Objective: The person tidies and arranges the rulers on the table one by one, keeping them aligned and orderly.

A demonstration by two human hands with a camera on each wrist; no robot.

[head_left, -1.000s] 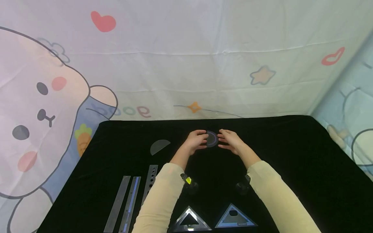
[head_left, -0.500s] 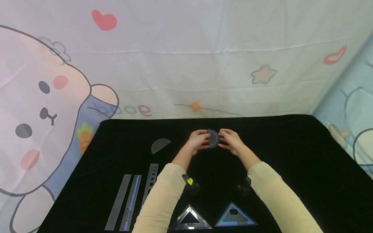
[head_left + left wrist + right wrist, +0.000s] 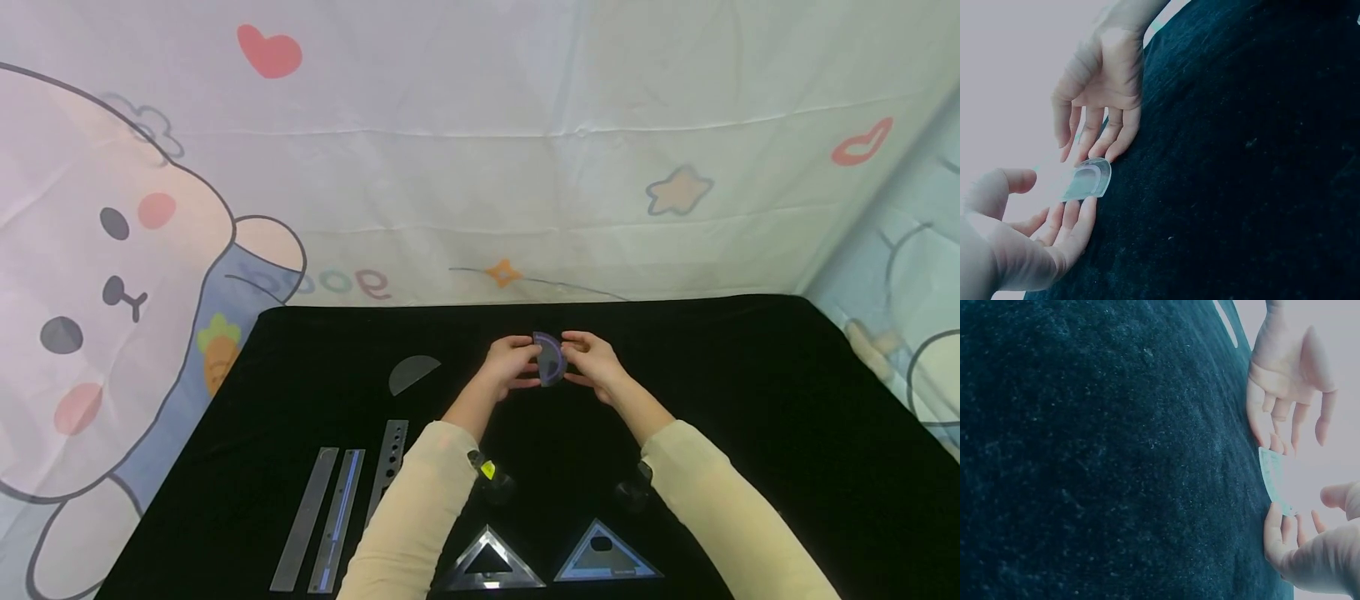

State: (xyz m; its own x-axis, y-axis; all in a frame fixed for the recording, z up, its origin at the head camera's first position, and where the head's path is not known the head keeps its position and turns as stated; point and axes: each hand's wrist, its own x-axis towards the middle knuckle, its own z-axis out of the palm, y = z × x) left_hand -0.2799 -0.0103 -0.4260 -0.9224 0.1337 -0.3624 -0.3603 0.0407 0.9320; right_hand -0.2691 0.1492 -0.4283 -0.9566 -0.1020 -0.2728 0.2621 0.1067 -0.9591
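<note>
A clear protractor (image 3: 551, 358) with a purple-blue arc is held up between both hands near the far part of the table, its straight side toward the left. My left hand (image 3: 512, 360) holds it at that straight side, and my right hand (image 3: 592, 358) holds the rounded edge. The left wrist view shows the left fingertips (image 3: 1090, 205) at one edge of the protractor (image 3: 1088, 181) and the right fingertips (image 3: 1094, 153) at the opposite one. Glare washes out part of the plate, so the thumb contacts are hard to see.
On the black cloth (image 3: 750, 417), another clear half-round plate (image 3: 412, 375) lies to the left. Nearer are a grey ruler (image 3: 303, 521), a blue-striped ruler (image 3: 337, 521) and a ruler with holes (image 3: 388, 454). A clear set square (image 3: 487, 562) and a blue-edged set square (image 3: 607, 554) lie in front.
The protractor has shifted slightly to the right and turned, so it looks narrower. My right fingers have come into contact with its rounded edge.
</note>
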